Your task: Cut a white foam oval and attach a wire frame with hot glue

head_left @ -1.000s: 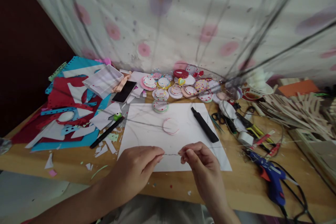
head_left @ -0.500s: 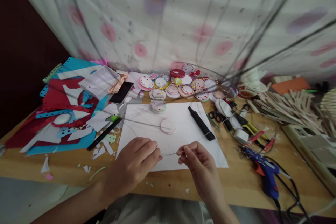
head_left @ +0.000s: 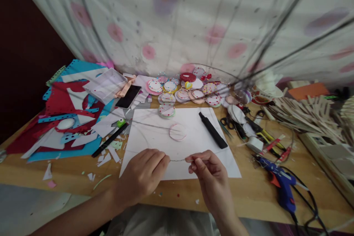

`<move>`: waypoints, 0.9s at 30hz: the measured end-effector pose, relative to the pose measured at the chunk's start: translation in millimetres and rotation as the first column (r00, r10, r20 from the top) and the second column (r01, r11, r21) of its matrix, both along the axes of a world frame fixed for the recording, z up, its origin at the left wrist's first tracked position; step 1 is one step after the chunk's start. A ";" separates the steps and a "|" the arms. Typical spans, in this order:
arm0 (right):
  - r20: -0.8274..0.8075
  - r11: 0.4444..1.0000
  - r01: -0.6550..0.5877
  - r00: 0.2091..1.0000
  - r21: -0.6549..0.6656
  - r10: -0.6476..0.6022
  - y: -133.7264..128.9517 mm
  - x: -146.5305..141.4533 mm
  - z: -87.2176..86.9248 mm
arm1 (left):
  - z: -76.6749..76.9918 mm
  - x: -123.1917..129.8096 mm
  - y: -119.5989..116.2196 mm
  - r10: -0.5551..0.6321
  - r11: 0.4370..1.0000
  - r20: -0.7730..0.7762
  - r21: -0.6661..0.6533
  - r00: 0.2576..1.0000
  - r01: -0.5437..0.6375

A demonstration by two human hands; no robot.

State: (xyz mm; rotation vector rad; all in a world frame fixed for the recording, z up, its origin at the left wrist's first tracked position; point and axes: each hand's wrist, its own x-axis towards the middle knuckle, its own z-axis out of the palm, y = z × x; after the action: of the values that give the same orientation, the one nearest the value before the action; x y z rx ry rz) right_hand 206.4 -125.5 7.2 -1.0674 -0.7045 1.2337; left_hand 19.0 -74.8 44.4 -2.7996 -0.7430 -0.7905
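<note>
A thin twisted string [head_left: 177, 160] is stretched between my two hands, above the near part of a white paper sheet [head_left: 155, 142]. My left hand [head_left: 145, 173] is closed on its left end, the back of the hand facing up. At the other end, my right hand [head_left: 208, 167] pinches the string between thumb and forefinger. Beyond my hands a small round piece with a pink edge [head_left: 177, 132] lies on the sheet. A black pen-like tool [head_left: 212, 129] rests on the sheet's right part.
Coloured paper and scraps [head_left: 69, 99], a phone [head_left: 128, 96] and a black pen [head_left: 110, 140] lie left. Decorated paper discs [head_left: 166, 110] line the back. At right are pliers [head_left: 264, 134], a blue glue gun [head_left: 283, 184], wooden sticks [head_left: 306, 114] and a tray [head_left: 326, 166].
The string between my hands is a little higher and straighter. My left hand has lowered slightly at the knuckles; my right hand has shifted only a little.
</note>
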 end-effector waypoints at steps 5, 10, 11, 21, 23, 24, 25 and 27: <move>0.042 0.987 -0.080 0.996 0.138 0.075 2.8 6.1 -4.9 | 4.5 -5.1 -3.1 0.106 0.837 0.084 -0.545 0.991 -0.043; -0.003 0.896 -0.266 0.958 0.357 0.286 5.9 15.6 3.3 | 18.1 -5.3 -0.5 0.200 -0.037 0.059 -0.997 0.978 0.068; -0.019 0.872 -0.289 0.946 0.395 0.322 6.0 16.9 4.9 | 16.9 -4.5 -0.3 0.190 -0.257 0.070 -0.959 0.979 0.118; -0.028 0.943 -0.278 0.957 0.183 0.288 11.9 20.0 -4.2 | 4.6 -2.3 1.8 0.295 0.116 0.077 -0.992 0.952 0.045; 0.031 0.981 -0.187 0.982 0.054 0.186 12.1 13.9 -4.6 | 5.7 -5.8 5.8 0.288 0.611 0.143 -0.789 0.947 -0.067; 0.043 0.988 -0.156 0.987 0.015 0.155 11.8 10.2 -4.2 | 5.4 -7.6 7.5 0.247 0.771 0.155 -0.629 0.957 -0.097; 0.043 0.992 -0.127 0.991 -0.006 0.127 11.3 6.4 -3.5 | 4.5 -9.2 8.7 0.202 0.875 0.146 -0.472 0.968 -0.112; 0.029 0.998 -0.056 0.998 -0.024 0.057 10.7 -0.1 -1.5 | 2.1 -11.6 9.2 0.144 0.968 0.088 -0.218 0.986 -0.122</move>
State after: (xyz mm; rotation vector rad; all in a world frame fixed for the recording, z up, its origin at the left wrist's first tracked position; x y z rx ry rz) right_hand 206.2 -114.8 5.7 -1.0930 -0.7496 1.2791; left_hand 7.5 -65.7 46.5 -2.8699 -1.0816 -0.8855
